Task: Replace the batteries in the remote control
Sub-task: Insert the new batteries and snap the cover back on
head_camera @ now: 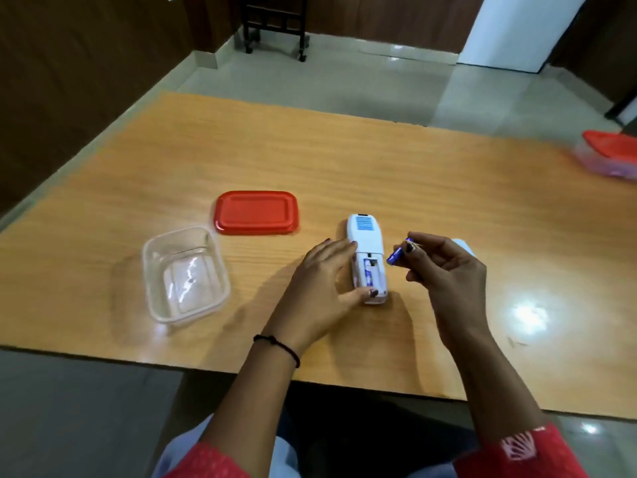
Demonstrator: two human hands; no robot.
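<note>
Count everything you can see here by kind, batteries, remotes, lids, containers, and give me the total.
Remote control: 1
Batteries: 2, seated battery, held battery
Red lids: 2, loose lid, far lid
Clear containers: 2, open container, far container
Partly hidden white piece: 1
Total: 8

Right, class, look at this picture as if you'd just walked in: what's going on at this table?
A person seated at a wooden table is changing a remote's batteries. The left hand holds the white remote, which lies face down with its battery compartment open and one blue battery already inside. The right hand pinches a second blue battery just beside the compartment, not yet inserted. An open clear container and its red lid lie to the left.
</note>
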